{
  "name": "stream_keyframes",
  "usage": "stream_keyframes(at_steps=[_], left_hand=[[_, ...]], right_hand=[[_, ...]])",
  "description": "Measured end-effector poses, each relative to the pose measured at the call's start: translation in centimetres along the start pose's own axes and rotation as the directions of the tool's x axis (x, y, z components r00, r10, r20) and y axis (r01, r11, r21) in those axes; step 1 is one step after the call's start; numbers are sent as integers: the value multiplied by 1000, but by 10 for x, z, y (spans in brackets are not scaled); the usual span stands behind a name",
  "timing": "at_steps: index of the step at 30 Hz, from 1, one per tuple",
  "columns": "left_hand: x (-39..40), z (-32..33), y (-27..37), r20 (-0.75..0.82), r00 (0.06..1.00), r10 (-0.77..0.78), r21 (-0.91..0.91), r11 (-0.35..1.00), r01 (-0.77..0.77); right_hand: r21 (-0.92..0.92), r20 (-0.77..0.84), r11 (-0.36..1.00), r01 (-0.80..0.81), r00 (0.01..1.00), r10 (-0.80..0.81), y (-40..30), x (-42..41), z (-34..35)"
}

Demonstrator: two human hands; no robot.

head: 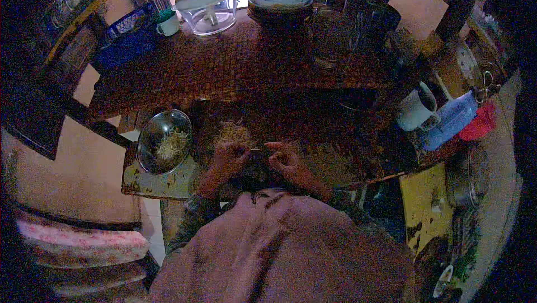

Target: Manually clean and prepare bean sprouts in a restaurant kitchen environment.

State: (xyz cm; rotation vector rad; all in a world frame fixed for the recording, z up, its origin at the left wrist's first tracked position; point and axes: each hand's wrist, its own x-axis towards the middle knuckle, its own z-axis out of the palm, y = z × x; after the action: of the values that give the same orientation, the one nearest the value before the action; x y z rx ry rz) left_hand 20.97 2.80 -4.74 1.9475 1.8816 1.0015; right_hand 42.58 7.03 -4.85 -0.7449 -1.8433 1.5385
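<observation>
The light is dim and the picture grainy. Low over the near edge of the dark surface, my left hand pinches a thin pale piece, apparently a bean sprout. My right hand is just to its right, index finger and thumb apart, with nothing visible between them. Just beyond my left hand lies a loose pile of bean sprouts. A shiny round bowl stands tilted at the left, with more sprouts inside.
Across the wooden table stand a clear container with a white lid, stacked dishes, a mug and a blue basket. At right are a white pitcher, a blue tray and a red container.
</observation>
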Motion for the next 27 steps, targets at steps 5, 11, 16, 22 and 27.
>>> stream_keyframes(at_steps=[5, 11, 16, 22, 27], left_hand=[[-2, -17, 34, 161, 987, -21, -13, 1000, 23], [-11, -1, 36, 252, 965, -70, -321, 935, 151], [-9, -13, 46, 383, 914, -135, -128, 972, 197], [-12, -76, 27, -76, 952, -298, -194, 940, 279], [-38, -126, -90, -491, 832, -257, 355, 813, 461]], right_hand=[[124, 56, 990, 65, 996, -72, -10, -4, 3], [136, -67, 979, 152, 987, -144, 15, -4, 9], [250, -32, 955, 162, 987, -159, 34, 4, 5], [-40, -320, 998, 56, 945, -66, 38, 5, -5], [362, -204, 899, -246, 920, 334, 44, 3, -18]])
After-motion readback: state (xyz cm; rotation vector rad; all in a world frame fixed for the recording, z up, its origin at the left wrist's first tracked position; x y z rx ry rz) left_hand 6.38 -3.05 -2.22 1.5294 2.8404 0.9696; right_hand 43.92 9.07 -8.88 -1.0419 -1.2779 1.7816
